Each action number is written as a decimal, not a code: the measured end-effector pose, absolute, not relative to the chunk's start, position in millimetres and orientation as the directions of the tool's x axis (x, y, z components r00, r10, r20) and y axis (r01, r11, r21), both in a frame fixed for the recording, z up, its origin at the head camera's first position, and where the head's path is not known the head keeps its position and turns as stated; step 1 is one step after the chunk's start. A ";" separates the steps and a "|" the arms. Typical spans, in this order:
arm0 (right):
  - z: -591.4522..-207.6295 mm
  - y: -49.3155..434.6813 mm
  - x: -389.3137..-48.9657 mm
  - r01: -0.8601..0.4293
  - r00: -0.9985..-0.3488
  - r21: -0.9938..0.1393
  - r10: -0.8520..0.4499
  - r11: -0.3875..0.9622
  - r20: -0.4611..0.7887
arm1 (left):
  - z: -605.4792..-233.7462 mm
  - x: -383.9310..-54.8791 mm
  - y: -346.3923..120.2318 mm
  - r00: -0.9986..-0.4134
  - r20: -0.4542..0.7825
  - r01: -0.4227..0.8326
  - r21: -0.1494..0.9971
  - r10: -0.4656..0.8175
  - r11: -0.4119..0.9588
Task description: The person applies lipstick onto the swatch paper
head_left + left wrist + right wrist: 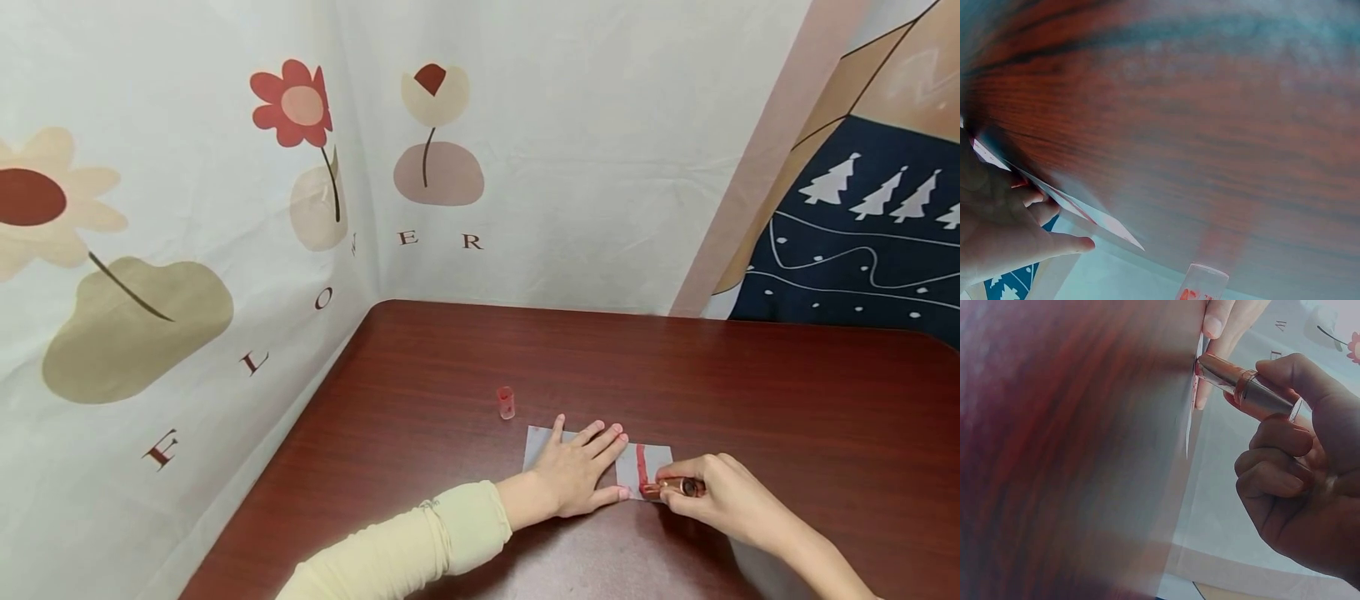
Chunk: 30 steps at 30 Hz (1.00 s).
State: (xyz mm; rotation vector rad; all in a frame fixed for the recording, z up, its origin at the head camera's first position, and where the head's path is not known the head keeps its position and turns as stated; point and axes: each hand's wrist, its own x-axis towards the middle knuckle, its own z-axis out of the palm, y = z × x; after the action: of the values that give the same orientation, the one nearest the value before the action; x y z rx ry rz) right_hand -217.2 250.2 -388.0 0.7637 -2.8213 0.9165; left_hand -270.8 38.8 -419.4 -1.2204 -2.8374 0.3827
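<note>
A lipstick (678, 487) with a shiny copper-coloured tube is gripped between the thumb and fingers of my right hand (731, 500). Its red tip meets a pale sheet of paper (628, 457), at the lower end of a thick red streak (641, 465). In the right wrist view the lipstick (1260, 392) points at the paper, the lower fingers curled under it. My left hand (573, 475) lies across the paper with fingers spread, pressing it against the table and covering its middle. A clear cap (506, 403) with red smears sits beyond the paper's left corner.
The dark red-brown wooden table (450, 358) carries all of this. White cloth (562, 208) printed with flowers and letters hangs along its left and far edges. At the far right hangs a dark blue print (862, 242) with white trees.
</note>
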 end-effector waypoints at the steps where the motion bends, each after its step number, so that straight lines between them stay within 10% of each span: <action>1: -388.0 250.2 -217.2 -0.483 -0.872 -0.529 -0.435 0.698 0.223 | -419.3 -270.9 38.8 -0.692 -0.070 0.711 -0.236 0.719 0.662; 30: -387.5 249.4 -217.7 -0.472 -0.877 -0.535 -0.436 0.701 0.203 | -418.9 -272.3 37.2 -0.688 -0.055 0.714 -0.225 0.723 0.662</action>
State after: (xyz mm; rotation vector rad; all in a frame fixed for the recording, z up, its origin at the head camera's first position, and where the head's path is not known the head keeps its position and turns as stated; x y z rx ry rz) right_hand -217.7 249.4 -387.5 0.7587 -2.8405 0.9188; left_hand -272.3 37.2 -418.9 -1.2238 -2.8286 0.3571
